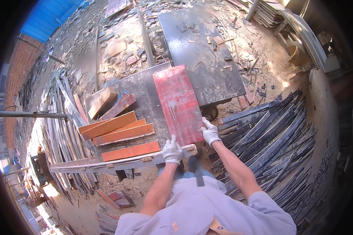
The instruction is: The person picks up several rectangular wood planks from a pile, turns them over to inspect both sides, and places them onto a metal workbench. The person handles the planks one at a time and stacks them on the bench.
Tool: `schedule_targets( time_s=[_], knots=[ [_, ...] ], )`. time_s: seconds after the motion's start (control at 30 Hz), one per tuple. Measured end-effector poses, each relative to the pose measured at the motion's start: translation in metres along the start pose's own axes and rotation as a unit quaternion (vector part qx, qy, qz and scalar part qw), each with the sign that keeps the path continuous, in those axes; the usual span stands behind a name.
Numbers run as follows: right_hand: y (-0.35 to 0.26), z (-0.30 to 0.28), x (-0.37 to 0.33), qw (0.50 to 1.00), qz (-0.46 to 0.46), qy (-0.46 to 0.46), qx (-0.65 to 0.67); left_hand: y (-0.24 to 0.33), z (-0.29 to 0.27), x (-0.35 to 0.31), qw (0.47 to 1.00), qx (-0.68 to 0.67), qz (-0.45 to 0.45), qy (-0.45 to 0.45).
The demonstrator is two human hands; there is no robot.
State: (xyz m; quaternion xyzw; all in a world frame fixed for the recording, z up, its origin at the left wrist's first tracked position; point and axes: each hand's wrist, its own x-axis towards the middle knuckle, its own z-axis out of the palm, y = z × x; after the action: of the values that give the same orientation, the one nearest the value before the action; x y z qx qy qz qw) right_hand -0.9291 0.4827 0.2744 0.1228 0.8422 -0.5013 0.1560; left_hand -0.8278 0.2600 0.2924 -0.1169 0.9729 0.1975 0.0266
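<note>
A worn red board (178, 105), rectangular and streaked with pale marks, lies lengthwise away from me on a dark worktable (145, 91). My left hand (171, 151), in a whitish knit glove, grips its near edge with a finger or thumb pointing forward over the top. At the near right corner my right hand (210, 131), gloved the same way, holds the board's side edge. Fingers beneath the board are hidden from view. Left of the board lie several orange wood strips (131, 150), and behind them a thick wooden block (102, 102).
A larger dark table panel (202, 51) adjoins at the far right. Long dark wood strips (270, 141) are heaped on the ground to my right, pale strips (64, 102) to the left. Wood scraps (131, 60) litter the ground ahead. A metal pole (31, 114) juts in at left.
</note>
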Motion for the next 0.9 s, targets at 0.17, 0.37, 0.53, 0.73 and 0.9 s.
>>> schedule_targets(
  time_s=[0.17,0.37,0.53,0.73,0.9],
  knots=[
    [-0.018,-0.004,-0.003,1.000,0.016,-0.025,-0.009,-0.006,0.011,0.000,1.000,-0.009,0.001,0.016],
    [-0.001,-0.024,-0.011,0.939,-0.151,-0.039,-0.307,-0.004,0.016,0.001,1.000,-0.009,0.007,0.027],
    [0.053,-0.030,-0.021,0.866,-0.321,-0.068,-0.377,-0.011,0.023,-0.001,0.999,-0.011,-0.002,0.035],
    [0.074,-0.015,0.002,0.859,-0.348,-0.027,-0.374,-0.009,0.027,0.004,0.999,-0.007,0.008,0.034],
    [0.074,-0.009,0.002,0.854,-0.347,-0.032,-0.387,-0.015,0.037,0.004,0.997,-0.010,0.023,0.070]
  ],
)
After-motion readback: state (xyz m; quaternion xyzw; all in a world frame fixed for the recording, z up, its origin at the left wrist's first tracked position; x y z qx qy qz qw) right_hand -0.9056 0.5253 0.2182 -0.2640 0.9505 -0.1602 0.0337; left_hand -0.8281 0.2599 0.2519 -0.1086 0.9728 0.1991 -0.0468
